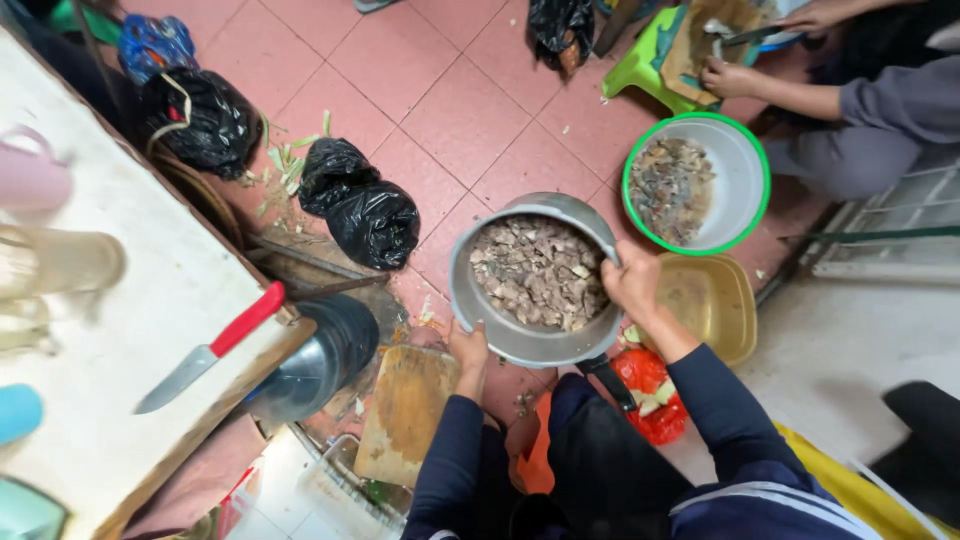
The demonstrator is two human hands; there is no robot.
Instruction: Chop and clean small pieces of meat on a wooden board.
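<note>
Pink tiled floor (470,110). Nearest, the left hand (468,350) and the right hand (632,282) each grip the rim of a metal pot (480,300) of chopped meat (540,272). Beyond it sits a green-rimmed bowl (740,165).

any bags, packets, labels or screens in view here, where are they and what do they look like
Black plastic bags: two, on the floor tiles left of the metal pot, tied and shiny.
Larger black bag: by the table edge, bulging.
Blue bag: top left, crumpled.
Red bag: under the pot handle, holding scraps.
No labels or screens visible.
</note>
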